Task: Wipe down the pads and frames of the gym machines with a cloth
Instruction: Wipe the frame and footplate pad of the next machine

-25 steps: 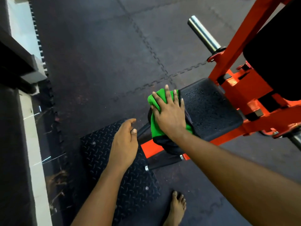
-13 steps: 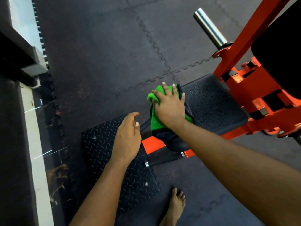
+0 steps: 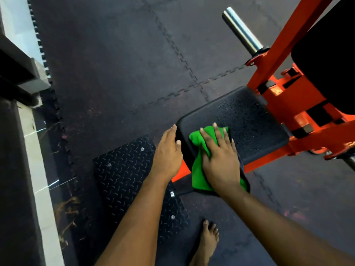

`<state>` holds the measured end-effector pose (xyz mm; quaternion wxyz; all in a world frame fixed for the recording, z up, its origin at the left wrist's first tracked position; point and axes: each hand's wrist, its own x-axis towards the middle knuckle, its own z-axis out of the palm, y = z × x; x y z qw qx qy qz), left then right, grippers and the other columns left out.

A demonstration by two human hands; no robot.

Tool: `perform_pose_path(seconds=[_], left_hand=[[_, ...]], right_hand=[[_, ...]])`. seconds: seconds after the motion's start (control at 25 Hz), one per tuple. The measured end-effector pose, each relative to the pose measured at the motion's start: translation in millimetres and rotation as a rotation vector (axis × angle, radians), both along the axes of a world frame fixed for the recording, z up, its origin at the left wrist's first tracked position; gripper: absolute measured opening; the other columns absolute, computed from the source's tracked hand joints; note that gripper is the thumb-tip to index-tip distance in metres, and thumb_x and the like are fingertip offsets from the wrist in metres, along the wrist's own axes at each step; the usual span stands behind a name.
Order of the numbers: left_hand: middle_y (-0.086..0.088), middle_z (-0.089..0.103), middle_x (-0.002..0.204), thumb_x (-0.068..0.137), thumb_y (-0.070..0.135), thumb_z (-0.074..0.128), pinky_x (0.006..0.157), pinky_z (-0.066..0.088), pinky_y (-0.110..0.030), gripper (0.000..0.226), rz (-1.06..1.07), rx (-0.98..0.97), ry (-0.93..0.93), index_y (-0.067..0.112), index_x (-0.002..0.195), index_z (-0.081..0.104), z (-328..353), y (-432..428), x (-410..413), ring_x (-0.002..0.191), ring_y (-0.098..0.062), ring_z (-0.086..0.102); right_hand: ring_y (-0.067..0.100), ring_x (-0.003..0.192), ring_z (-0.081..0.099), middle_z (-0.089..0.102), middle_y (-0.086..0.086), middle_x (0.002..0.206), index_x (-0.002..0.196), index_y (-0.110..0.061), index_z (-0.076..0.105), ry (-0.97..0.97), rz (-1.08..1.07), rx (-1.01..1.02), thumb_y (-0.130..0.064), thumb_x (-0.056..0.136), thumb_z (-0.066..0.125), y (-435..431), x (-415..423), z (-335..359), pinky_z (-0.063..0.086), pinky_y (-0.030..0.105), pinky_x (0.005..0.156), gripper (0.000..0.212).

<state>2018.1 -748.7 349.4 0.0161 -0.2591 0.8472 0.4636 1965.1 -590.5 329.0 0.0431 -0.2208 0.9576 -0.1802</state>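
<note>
hands (image 3: 168, 156) (image 3: 221, 164) 2 | cloth (image 3: 197, 177) 1 | seat pad (image 3: 249, 120) 1 | footplate (image 3: 124, 175) 1 | foot (image 3: 207, 240) 1

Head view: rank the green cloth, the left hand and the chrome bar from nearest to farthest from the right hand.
1. Green cloth: directly under the right hand, pressed on the black seat pad.
2. Left hand: just beside it, at the pad's left edge.
3. Chrome bar: far off at the top of the view, sticking out from the orange frame.
</note>
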Motion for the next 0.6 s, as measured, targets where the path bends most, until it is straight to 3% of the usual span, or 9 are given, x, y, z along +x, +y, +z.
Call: perform_pose_path(seconds=[0.24,0.44,0.6], left_hand=[[0.0,0.037,0.158,0.106,0.016,0.042,0.113,0.024,-0.022,0.049,0.025,-0.061,0.001,0.013,0.155,0.034,-9.2,1.7,-2.9,0.143,-0.016,0.035],[-0.002,0.062,0.116,0.107,0.026,0.04,0.092,0.043,-0.035,0.026,0.142,-0.075,0.106,0.015,0.124,0.057,-3.0,-2.9,-20.1,0.109,-0.021,0.057],[-0.008,0.063,0.118,0.108,0.033,0.035,0.095,0.041,-0.04,0.033,0.159,-0.058,0.108,0.015,0.12,0.058,-9.0,8.8,-67.4,0.112,-0.028,0.055]], right_hand=[[0.036,0.151,0.022,0.025,0.005,0.166,0.152,-0.035,0.042,-0.021,0.039,0.036,-0.027,0.095,0.056,-47.4,-99.6,-1.3,0.023,0.054,0.121,0.059],[0.029,0.151,0.027,0.026,0.003,0.166,0.151,-0.034,0.044,0.05,-0.06,-0.046,-0.031,0.085,0.047,10.6,0.5,1.1,0.026,0.049,0.121,0.066],[0.026,0.151,0.026,0.028,0.002,0.165,0.151,-0.034,0.043,0.065,-0.103,-0.036,-0.036,0.087,0.042,38.6,22.9,-4.8,0.023,0.049,0.122,0.064]])
